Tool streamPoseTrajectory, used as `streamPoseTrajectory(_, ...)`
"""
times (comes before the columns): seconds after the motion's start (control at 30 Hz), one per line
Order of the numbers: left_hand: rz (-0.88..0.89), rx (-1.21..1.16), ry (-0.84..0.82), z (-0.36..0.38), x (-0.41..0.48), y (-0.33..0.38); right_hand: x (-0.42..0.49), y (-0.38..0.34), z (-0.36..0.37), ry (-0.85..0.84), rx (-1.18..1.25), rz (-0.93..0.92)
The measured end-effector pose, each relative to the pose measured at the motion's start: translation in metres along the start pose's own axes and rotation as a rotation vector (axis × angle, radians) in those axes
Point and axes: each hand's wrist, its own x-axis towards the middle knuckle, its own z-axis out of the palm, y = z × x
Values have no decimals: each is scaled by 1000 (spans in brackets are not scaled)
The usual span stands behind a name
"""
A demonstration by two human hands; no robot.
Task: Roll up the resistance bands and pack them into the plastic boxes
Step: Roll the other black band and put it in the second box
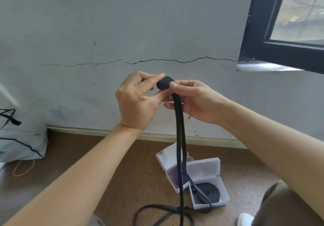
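Your left hand (138, 99) and right hand (194, 103) pinch a small roll (164, 84) held up; its tail (180, 138) hangs to the floor (122, 164) by the open boxes (203, 168). Rolling looks early: next, wind in the slack tightly.

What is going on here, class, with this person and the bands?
A person is rolling up a black resistance band: the left hand and right hand both pinch its small coil in front of the wall, while the rest hangs to the floor. Two plastic boxes lie open below: the nearer box holds a coiled black band, the farther box a purple band.
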Motion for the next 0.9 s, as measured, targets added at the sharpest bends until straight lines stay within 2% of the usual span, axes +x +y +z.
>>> streamPoseTrajectory(0.13,10,-8,-35,0,0,0,1,1,1,39,-2,-22)
streamPoseTrajectory(0.27,-5,1,-79,1,-3,-2,2,2,-2,125,-123,-97)
streamPoseTrajectory(0.47,-149,-138,-316,-2,-5,7,0,-5,-12,201,-415,-143)
streamPoseTrajectory(0.53,-230,-211,-402,-5,-6,8,-3,-8,-15,225,-509,-157)
streamPoseTrajectory(0.63,-448,-354,-515,-8,-2,4,-4,-10,-19,227,-629,-160)
streamPoseTrajectory(0.77,-637,-482,-671,-13,7,1,-8,-13,-21,178,-830,-123)
streamPoseTrajectory(0.9,-766,-577,-664,-12,11,1,-8,-12,-19,183,-745,-144)
